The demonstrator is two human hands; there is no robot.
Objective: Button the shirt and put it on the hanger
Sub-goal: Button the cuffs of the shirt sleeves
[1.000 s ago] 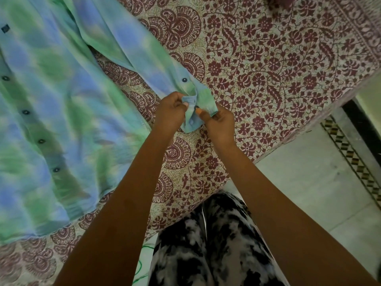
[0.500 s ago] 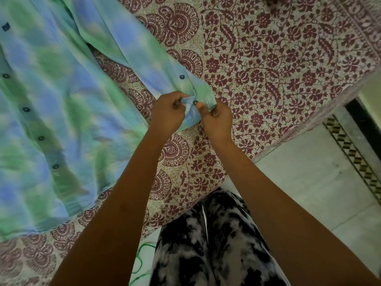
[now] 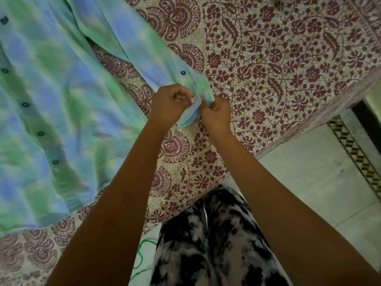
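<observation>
Shirt (image 3: 61, 112) lies spread flat on the bed (image 3: 288, 58), over a maroon floral sheet, body to your left and one sleeve (image 3: 132, 42) running out to the cuff (image 3: 201, 93) at your hands. Your left hand (image 3: 170, 104) is clenched on the near edge of the cuff, fingers curled in. Your right hand (image 3: 217, 112) pinches the opposite cuff edge. Cuff button is hidden under the fingers, so I can't tell whether it's through the hole yet.

Progress, as I judge it: front placket looks closed, four dark buttons (image 3: 25, 104) visible down it, plus one dark square tab near the collar. One more button (image 3: 182, 72) sits on the sleeve slit above the cuff. So you're on cuff work, late in the buttoning.

Left: finish this cuff, possibly the other sleeve (out of view), then hang it. No hanger in view.
</observation>
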